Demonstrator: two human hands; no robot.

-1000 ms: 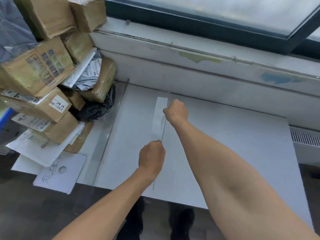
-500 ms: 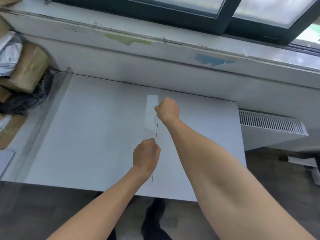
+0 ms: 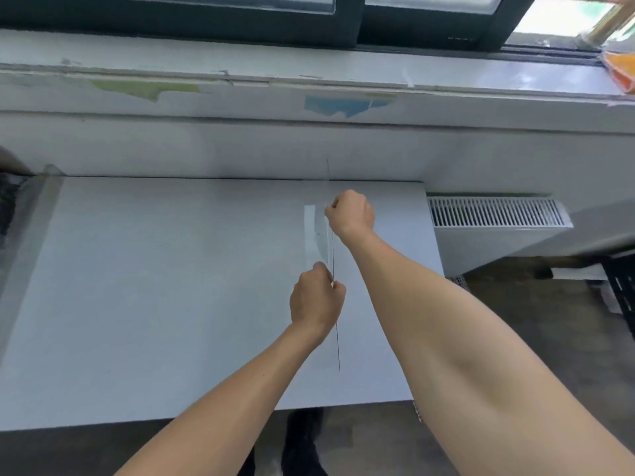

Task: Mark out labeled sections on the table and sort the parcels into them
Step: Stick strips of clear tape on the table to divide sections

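Observation:
A long clear strip (image 3: 332, 245) is held edge-on over the white table (image 3: 171, 286), so it shows as a thin dark line running from the wall towards the front edge. My right hand (image 3: 350, 213) is closed on its far part. My left hand (image 3: 318, 300) is closed on it nearer to me. A pale reflection of the strip (image 3: 313, 231) lies on the tabletop just left of it. Of the parcels, only a dark bag (image 3: 7, 201) shows, at the far left edge.
A second clear strip (image 3: 24, 249) lies along the table's left side. The windowsill and wall (image 3: 309, 139) run behind the table. A white radiator (image 3: 498, 218) sits to the right, with dark floor (image 3: 549, 321) and a black crate (image 3: 622, 283) beyond.
The view has swung to the right, so the pile of cardboard parcels has slid out at the left. Both hands keep hold of the clear strip over the table's right half.

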